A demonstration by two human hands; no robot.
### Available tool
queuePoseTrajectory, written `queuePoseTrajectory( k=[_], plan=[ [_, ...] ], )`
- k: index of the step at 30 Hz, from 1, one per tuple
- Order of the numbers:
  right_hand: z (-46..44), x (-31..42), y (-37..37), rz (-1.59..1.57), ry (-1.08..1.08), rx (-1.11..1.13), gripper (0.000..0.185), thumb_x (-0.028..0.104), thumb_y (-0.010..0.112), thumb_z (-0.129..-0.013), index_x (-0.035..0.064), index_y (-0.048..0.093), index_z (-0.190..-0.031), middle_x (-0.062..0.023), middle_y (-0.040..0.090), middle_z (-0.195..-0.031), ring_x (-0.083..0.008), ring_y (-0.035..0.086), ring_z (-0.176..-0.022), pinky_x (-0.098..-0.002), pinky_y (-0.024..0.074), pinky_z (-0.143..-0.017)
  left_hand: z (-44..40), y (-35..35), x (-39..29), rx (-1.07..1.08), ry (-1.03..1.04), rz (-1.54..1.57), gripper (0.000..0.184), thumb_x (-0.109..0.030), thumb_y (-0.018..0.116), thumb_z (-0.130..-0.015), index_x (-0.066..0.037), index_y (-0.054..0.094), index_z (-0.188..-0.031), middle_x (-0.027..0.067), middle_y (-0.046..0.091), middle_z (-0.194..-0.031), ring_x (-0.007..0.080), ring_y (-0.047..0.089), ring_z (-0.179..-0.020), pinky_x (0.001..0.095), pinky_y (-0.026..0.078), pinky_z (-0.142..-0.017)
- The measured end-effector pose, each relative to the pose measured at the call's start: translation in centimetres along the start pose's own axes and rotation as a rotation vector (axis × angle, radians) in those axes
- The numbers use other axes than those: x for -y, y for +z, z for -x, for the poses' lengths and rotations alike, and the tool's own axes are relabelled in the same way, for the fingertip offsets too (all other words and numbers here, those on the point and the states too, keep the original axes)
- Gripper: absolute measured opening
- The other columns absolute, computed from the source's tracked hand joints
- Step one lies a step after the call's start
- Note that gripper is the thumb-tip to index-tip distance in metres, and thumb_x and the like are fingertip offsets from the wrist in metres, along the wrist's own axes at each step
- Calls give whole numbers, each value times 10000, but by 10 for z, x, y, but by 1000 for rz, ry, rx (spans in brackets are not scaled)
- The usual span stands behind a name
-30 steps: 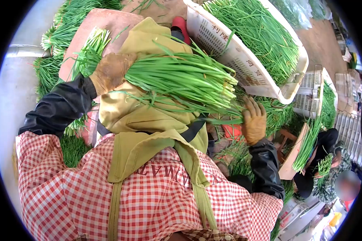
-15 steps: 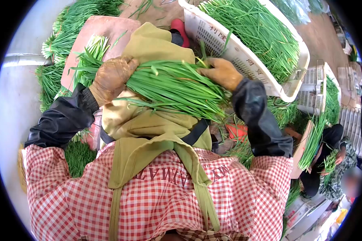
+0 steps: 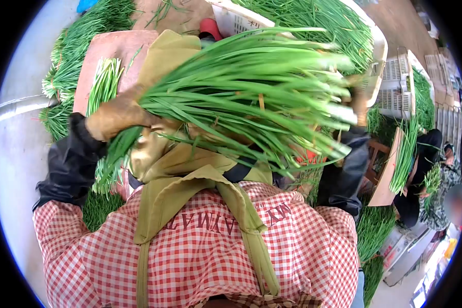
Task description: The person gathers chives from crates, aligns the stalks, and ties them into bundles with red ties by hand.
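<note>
My left hand (image 3: pixel 120 117), in a brown glove, is closed around the leafy part of a large bunch of green garlic chives (image 3: pixel 236 95). The stalks fan out to the right across my lap, their pale cut ends blurred by motion. Close to those ends is my right hand (image 3: pixel 360 105), also gloved; its fingers are smeared, and I cannot tell whether they touch the bunch. A smaller bunch of chives (image 3: pixel 103 84) lies on a pinkish board (image 3: pixel 87 64) beyond my left hand.
A white crate (image 3: pixel 380 56) full of chives stands at the upper right, with a second crate (image 3: pixel 398 84) behind it. Piles of chives (image 3: pixel 90 38) lie at the upper left. A co-worker (image 3: pixel 439 174) sits at the far right beside a tilted board (image 3: pixel 385 179) bearing chives.
The bunch has risen off my lap toward the camera, its pale ends now spread to the right. My right hand has moved right, away from the leaves it was at. My left hand keeps its grip.
</note>
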State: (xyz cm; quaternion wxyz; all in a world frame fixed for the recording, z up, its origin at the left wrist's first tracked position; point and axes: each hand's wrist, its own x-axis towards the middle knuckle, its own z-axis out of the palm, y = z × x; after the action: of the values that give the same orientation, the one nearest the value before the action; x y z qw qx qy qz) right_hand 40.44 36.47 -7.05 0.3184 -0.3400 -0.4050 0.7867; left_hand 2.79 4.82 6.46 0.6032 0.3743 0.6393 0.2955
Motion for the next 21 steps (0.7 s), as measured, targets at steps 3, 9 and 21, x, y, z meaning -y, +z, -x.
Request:
queuePoseTrajectory(
  k=[3, 9, 21],
  plan=[
    [15, -74, 18, 177, 398, -168, 272, 284, 498, -977, 72, 571, -1131, -50, 631, -943, -138, 568, -699, -311, 503, -564, -5, 11, 12, 174, -255, 282, 522, -75, 700, -766, -7, 527, -1254, 74, 665, -971, 86, 584, -712, 211, 466, -570],
    [71, -37, 49, 136, 159, 22, 370, 293, 592, -942, 7, 535, -1169, -39, 646, -838, -80, 557, -517, -161, 415, -400, 12, 8, 13, 45, -253, 392, 663, -8, 667, -747, -22, 413, -1359, 73, 642, -894, 110, 577, -678, 221, 453, -548],
    [47, 7, -88, 1349, 85, -65, 442, 435, 586, -908, 42, 657, -1099, -133, 650, -1060, -251, 615, -996, -376, 474, -856, 11, 19, 78, -13, -307, 591, 667, 6, 721, -725, -18, 444, -1332, 36, 583, -950, 98, 569, -659, 220, 511, -548]
  ],
)
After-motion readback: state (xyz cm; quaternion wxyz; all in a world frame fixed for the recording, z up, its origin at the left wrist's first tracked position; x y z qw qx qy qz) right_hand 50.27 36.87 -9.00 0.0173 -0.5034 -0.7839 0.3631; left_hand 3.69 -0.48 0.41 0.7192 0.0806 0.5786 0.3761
